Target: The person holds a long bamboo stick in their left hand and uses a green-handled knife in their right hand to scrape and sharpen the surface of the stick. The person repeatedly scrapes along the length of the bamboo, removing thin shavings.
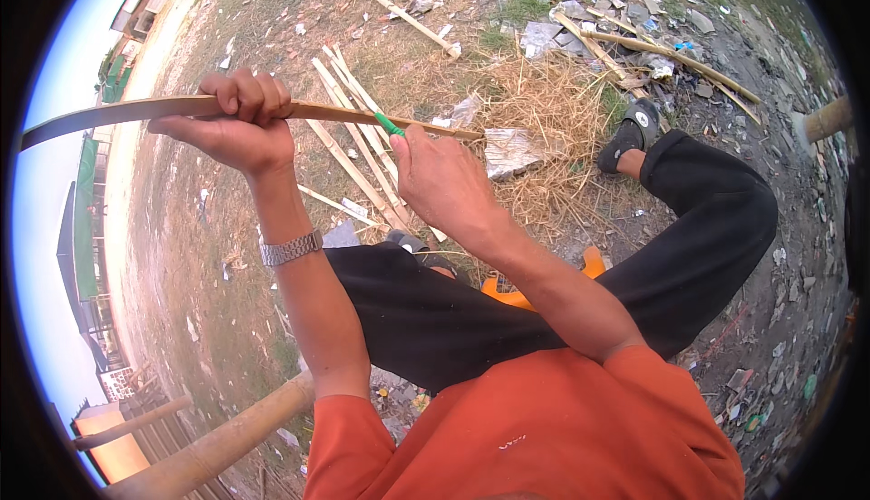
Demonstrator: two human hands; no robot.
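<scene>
A long, flat bamboo strip (pixel 328 113) runs from the far left edge toward the middle, its right end near a pale, rough block (pixel 513 152). The fingers of my left hand (pixel 237 120), on the arm with a metal watch, curl over the strip and grip it from below and above. My right hand (pixel 441 174) is closed around a green-handled tool (pixel 389 123) at the strip's near side. Whatever blade or tip the tool has is hidden or too small to make out. Several pale split bamboo strips (pixel 362 151) lie on the ground beyond my hands.
Straw-like shavings (pixel 562 129) are heaped around the block by my shoe (pixel 632 134). An orange plastic object (pixel 509 293) sits between my legs. Bamboo poles (pixel 671 52) and rubble lie at the far right. A thick bamboo pole (pixel 227 437) stands at the lower left.
</scene>
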